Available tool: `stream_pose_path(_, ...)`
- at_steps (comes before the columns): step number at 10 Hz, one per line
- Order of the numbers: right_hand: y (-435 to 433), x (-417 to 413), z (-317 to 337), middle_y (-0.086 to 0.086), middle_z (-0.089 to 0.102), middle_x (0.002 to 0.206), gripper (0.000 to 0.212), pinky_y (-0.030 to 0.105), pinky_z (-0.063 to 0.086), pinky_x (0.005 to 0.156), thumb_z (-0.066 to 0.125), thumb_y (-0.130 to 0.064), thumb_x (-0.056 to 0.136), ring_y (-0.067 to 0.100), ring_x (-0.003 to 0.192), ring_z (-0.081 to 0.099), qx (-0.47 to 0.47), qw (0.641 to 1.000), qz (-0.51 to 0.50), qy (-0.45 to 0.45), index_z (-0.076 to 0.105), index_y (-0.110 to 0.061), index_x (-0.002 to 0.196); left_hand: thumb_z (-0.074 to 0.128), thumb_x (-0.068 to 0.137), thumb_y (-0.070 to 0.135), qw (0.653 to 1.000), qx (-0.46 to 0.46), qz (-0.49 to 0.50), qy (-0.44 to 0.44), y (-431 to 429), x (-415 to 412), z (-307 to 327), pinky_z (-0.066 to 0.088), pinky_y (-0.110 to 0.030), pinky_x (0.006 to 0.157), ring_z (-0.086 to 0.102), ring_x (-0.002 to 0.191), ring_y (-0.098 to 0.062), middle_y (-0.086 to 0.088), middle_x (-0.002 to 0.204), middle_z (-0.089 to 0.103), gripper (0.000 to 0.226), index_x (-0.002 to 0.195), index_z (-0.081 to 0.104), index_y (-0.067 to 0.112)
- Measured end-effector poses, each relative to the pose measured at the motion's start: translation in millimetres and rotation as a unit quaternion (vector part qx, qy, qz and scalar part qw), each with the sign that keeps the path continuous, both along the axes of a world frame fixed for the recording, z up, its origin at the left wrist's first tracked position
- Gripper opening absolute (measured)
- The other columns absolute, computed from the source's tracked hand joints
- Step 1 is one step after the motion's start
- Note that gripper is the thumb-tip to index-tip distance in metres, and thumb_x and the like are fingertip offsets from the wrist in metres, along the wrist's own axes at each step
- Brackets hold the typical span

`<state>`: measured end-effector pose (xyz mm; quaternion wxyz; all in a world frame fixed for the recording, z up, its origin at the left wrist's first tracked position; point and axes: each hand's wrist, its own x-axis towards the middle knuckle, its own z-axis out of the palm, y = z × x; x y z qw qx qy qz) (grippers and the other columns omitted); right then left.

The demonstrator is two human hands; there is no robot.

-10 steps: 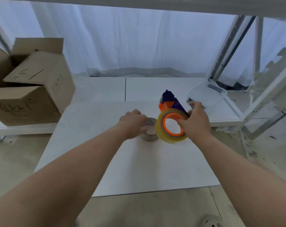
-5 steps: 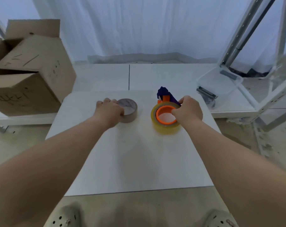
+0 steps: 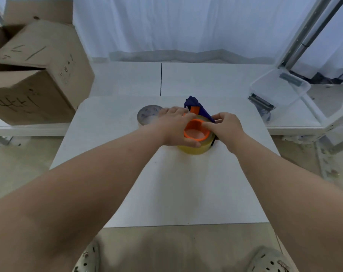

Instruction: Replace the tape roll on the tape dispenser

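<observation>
A tape dispenser (image 3: 196, 105) with a blue body and an orange hub (image 3: 195, 132) lies on its side on the white table (image 3: 166, 183). A yellowish tape roll (image 3: 196, 149) sits around the hub. My left hand (image 3: 176, 126) grips the roll's left side, thumb on its near edge. My right hand (image 3: 225, 126) holds the right side, with the forefinger over the hub's rim. A second, brown tape roll (image 3: 148, 115) lies flat just left of the dispenser, apart from both hands.
Open cardboard boxes (image 3: 35, 71) stand at the back left. A clear plastic bin (image 3: 278, 89) rests on a lower shelf at the right, beside a metal frame (image 3: 304, 36). White curtains hang behind. My shoes show below the table's near edge.
My left hand has let go of the brown roll and moved right onto the yellowish roll on the dispenser. The right hand stays on the dispenser's right side.
</observation>
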<state>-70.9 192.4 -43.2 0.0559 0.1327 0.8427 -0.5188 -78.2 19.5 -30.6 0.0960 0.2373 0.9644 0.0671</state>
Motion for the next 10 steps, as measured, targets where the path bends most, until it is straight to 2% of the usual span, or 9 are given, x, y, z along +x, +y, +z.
stream_pose_path(1,5.5,5.7,-2.8,0.011,0.064,0.102,0.028,0.037,0.056,0.082,0.065,-0.019,0.087,0.023,0.091,0.063,-0.115,0.993,-0.035,-0.006,0.059,-0.005,0.110,0.058,0.062,0.079,0.998,0.037,0.033,-0.038,0.2,-5.9,-7.8,0.031,-0.043,0.102,0.041,0.128,-0.025,0.001,0.136,0.050,0.090,0.137,0.035,0.032)
stream_pose_path(2,10.1,9.6,-3.1,0.009,0.064,0.099,0.026,0.030,0.056,0.074,0.061,-0.017,0.090,0.020,0.085,0.062,-0.171,0.984,-0.055,-0.017,0.058,-0.003,0.112,0.057,0.060,0.081,0.998,0.037,0.032,-0.044,-0.1,-9.5,-9.4,0.033,-0.044,0.101,0.044,0.125,-0.025,0.002,0.131,0.053,0.090,0.134,0.037,0.033)
stream_pose_path(3,12.9,13.5,-3.5,0.007,0.066,0.092,0.017,0.036,0.056,0.084,0.060,-0.015,0.090,0.020,0.086,0.062,-0.171,0.985,-0.029,-0.014,0.063,-0.005,0.104,0.057,0.062,0.079,0.998,0.022,0.038,-0.046,0.6,-9.9,-5.5,0.026,-0.048,0.107,0.037,0.131,-0.026,0.001,0.138,0.048,0.090,0.138,0.034,0.035)
stream_pose_path(4,12.2,17.4,-4.4,0.011,0.066,0.103,0.019,0.041,0.054,0.091,0.060,-0.016,0.091,0.023,0.097,0.063,-0.165,0.986,-0.026,-0.005,0.064,-0.005,0.106,0.059,0.066,0.075,0.996,0.025,0.059,-0.056,0.9,-5.8,-2.6,0.024,-0.049,0.106,0.033,0.133,-0.029,0.001,0.140,0.043,0.088,0.140,0.030,0.037)
stream_pose_path(6,11.5,20.5,-8.8,0.000,0.063,0.091,0.013,0.042,0.053,0.092,0.060,-0.020,0.091,0.014,0.092,0.058,-0.185,0.982,-0.046,0.001,0.063,-0.009,0.097,0.059,0.069,0.073,0.994,0.011,0.083,-0.065,3.1,-0.6,-1.2,0.020,-0.050,0.107,0.025,0.135,-0.031,-0.002,0.143,0.035,0.090,0.143,0.021,0.040)
stream_pose_path(7,11.3,22.6,-7.3,-0.003,0.060,0.089,0.015,0.041,0.053,0.092,0.061,-0.022,0.091,0.015,0.094,0.056,-0.178,0.982,-0.057,-0.004,0.062,-0.009,0.098,0.057,0.068,0.075,0.994,0.005,0.090,-0.063,2.6,0.6,-4.0,0.019,-0.051,0.108,0.024,0.136,-0.031,-0.004,0.144,0.033,0.093,0.144,0.017,0.041)
stream_pose_path(8,12.1,23.9,-3.5,0.001,0.060,0.094,0.016,0.039,0.053,0.090,0.062,-0.023,0.090,0.020,0.103,0.054,-0.160,0.985,-0.067,-0.006,0.060,-0.009,0.098,0.057,0.068,0.076,0.994,0.005,0.091,-0.054,0.8,-0.4,-5.9,0.018,-0.052,0.108,0.022,0.137,-0.031,-0.005,0.146,0.030,0.093,0.144,0.016,0.042)
stream_pose_path(9,14.7,23.9,0.4,0.004,0.059,0.099,0.016,0.040,0.054,0.090,0.061,-0.026,0.090,0.022,0.100,0.056,-0.122,0.990,-0.069,-0.014,0.059,-0.010,0.095,0.059,0.068,0.073,0.996,0.015,0.085,-0.035,1.5,6.9,-2.6,0.015,-0.052,0.109,0.019,0.140,-0.030,-0.005,0.150,0.026,0.090,0.143,0.021,0.042)
stream_pose_path(10,18.5,24.7,8.8,0.001,0.058,0.086,0.013,0.045,0.054,0.091,0.057,-0.024,0.091,0.022,0.091,0.057,-0.043,0.998,-0.053,-0.009,0.058,-0.011,0.093,0.060,0.070,0.071,0.997,0.014,0.077,0.005,0.4,10.9,6.1,0.017,-0.050,0.110,0.019,0.140,-0.030,-0.005,0.151,0.027,0.089,0.145,0.023,0.039)
